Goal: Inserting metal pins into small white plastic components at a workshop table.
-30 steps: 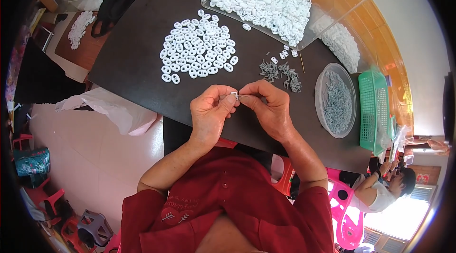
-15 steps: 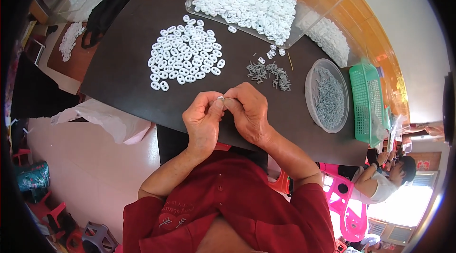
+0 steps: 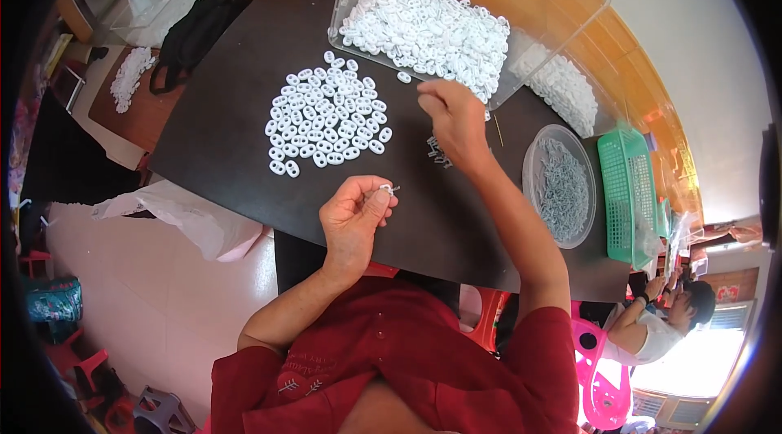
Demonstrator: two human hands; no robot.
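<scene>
Head view: my left hand (image 3: 352,222) was closed in a pinch on a small white piece (image 3: 384,188), just above the near part of the table (image 3: 423,226), with a thin gray pin (image 3: 397,188) sticking out to the right. My right hand (image 3: 458,123) was well apart from it, fingers curled, in front of some gray pins (image 3: 437,154) it partly hid; I couldn't tell whether it gripped anything. To my mind the left pinch wanted to be firm but light, so the piece couldn't twist, with the pin's free end left easy to reach.

Farther out, a spread of white pieces (image 3: 326,120) lay to the left. My right knuckles overlapped the front of the clear box (image 3: 533,20) in view, and whether they touched it I couldn't tell. My right forearm passed near the round tub (image 3: 530,180), with the green basket (image 3: 624,190) beyond, so I judged a pull straight back safer than an outward swing. Dark tabletop between my hands gave room to travel. The table's near edge ran close to my left wrist, where a dropped pin could have been lost.
</scene>
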